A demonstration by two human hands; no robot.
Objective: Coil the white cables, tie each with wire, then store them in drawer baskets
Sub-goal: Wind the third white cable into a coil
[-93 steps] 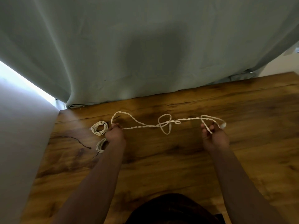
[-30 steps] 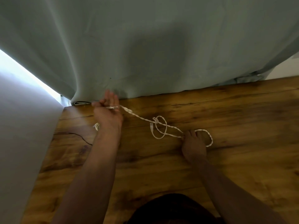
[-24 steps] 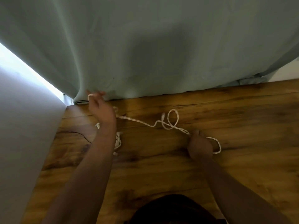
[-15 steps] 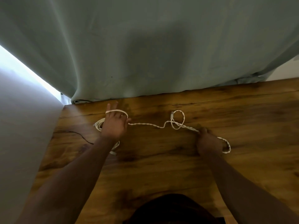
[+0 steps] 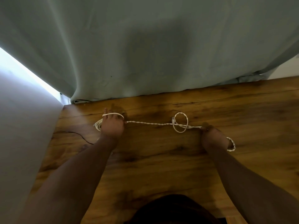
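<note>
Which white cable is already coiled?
The small coil just left of the left hand; the other cable runs from that hand to the right hand.

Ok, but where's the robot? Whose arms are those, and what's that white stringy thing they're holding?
There is no robot here. A person wears a camera on their head, so the one picture looks down at their own two arms. The left hand has a loop of a white twisted cable round its fingers. The right hand pinches the same cable further along. The cable stretches between them over a brown wooden table, with a round loop in it. Beside the left hand lies a small white coiled cable, and near it a thin dark wire. Behind hangs a grey-green curtain.
</note>
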